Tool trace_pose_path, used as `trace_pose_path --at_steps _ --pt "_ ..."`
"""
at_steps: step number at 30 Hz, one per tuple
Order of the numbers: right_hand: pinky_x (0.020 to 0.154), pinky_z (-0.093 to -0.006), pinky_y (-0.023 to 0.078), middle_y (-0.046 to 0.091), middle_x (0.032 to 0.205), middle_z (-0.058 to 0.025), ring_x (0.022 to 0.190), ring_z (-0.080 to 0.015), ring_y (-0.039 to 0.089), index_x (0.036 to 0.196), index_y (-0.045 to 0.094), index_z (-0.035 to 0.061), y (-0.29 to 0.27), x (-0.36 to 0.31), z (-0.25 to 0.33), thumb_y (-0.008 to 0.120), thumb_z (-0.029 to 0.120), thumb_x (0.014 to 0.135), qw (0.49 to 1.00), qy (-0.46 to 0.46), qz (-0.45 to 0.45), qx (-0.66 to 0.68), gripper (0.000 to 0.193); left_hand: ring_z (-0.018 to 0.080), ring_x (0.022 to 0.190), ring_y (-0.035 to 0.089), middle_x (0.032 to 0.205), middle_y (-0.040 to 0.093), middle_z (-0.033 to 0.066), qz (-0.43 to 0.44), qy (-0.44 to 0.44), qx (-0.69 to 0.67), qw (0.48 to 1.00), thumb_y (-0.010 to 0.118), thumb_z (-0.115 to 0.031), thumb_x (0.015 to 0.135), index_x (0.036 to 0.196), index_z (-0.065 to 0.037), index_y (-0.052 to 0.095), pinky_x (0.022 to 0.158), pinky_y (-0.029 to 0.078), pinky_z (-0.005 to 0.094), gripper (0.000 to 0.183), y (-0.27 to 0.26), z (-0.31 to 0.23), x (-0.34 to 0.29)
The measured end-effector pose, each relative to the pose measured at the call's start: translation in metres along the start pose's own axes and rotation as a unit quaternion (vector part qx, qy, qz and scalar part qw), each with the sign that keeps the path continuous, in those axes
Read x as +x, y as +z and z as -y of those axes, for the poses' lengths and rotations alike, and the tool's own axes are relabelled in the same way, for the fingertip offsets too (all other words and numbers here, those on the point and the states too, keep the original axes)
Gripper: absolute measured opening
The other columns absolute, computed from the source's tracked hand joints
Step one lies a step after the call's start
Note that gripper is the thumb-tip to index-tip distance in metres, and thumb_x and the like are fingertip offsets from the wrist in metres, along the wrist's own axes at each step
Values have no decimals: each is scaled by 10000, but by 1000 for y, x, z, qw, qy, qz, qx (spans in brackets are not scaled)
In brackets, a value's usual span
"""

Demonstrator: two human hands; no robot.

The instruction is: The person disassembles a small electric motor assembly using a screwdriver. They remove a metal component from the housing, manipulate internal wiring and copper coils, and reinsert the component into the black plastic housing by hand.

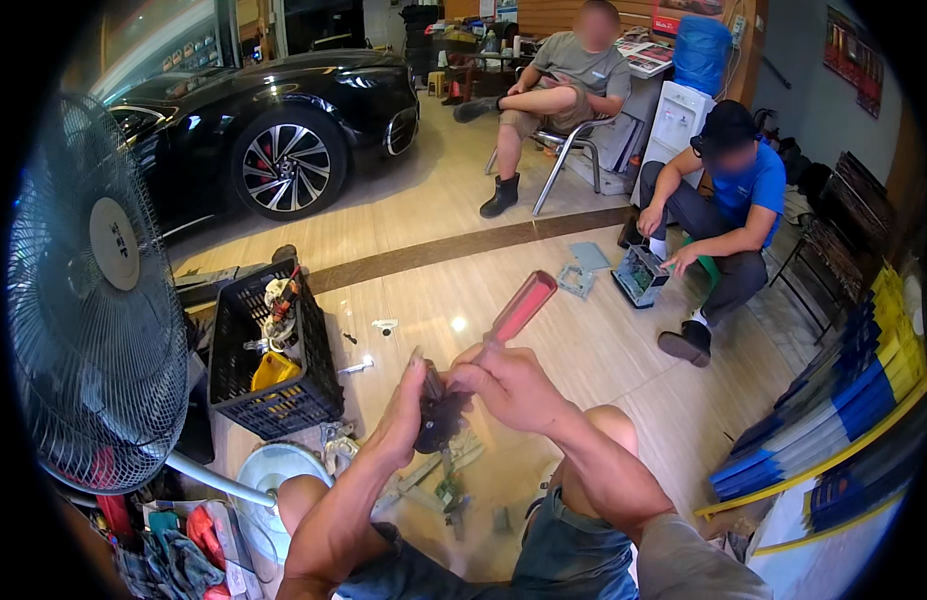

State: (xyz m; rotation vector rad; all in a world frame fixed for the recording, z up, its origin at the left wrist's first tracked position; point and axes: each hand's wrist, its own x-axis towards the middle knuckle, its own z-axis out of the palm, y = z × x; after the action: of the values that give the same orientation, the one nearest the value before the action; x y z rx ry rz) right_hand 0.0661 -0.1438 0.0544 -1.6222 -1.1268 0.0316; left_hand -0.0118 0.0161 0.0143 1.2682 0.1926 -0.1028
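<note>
Left hand (399,415) grips a dark part (441,420) between the knees, thumb pointing up; fingers mostly hidden behind it. Right hand (509,390), fingers closed round a screwdriver (527,308), red handle angled up and away to the right; tip hidden at the dark part.

Beneath the hands, loose metal pieces (449,490) on the floor (404,300), partly covered by forearms and dark part. Left, close by: black crate (279,410) of mixed parts, a yellow piece (274,371) among them. Near left, standing fan (109,245), its cage blocking some of the black car (384,110) at far left.

Far right, person in blue shirt (749,190) crouches, hands on a metal box (641,275). Behind, another person (574,70) seated by a water dispenser (679,120). Near right: rack of blue and yellow covers (834,410).
</note>
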Motion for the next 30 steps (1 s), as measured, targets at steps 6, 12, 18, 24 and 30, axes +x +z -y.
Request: trace_pose_path --at_steps 6,12,18,24,30 --pt "667 -313 510 669 801 -106 738 -236 669 959 663 1 5 0 5 589 94 921 998 -6 50 -27 125 184 737 633 919 664 129 -13 2 -10 1000 229 -695 930 1149 6 609 682 506 311 827 -5 -9 -10" --pt "628 -355 538 663 801 -139 694 -275 680 1044 642 40 1 -1 1 587 210 948 991 -96 47 -81 202 178 738 631 900 665 123 -34 36 57 997 214 -612 973 1120 17 607 681 506 303 756 2 -12 -13" --pt "641 -339 520 662 790 -130 691 -268 669 991 646 41 2 6 16 559 184 957 997 -27 64 -27 171 160 705 615 855 658 97 -33 69 62 995 221 -532 998 1020 -12 605 649 484 291 647 -7 -15 -17" --pt "655 -293 502 645 783 -83 694 -165 631 929 629 -16 -9 2 5 571 121 958 998 3 65 10 151 154 682 602 831 647 92 10 74 40 996 261 -624 963 971 -26 594 637 471 285 684 2 -11 -3" --pt "615 -276 503 633 773 -91 663 -153 619 941 609 -41 -8 4 13 559 125 968 997 -4 67 36 176 181 792 619 913 653 121 47 44 6 998 225 -684 924 1133 -3 581 719 501 307 796 2 -15 -13"
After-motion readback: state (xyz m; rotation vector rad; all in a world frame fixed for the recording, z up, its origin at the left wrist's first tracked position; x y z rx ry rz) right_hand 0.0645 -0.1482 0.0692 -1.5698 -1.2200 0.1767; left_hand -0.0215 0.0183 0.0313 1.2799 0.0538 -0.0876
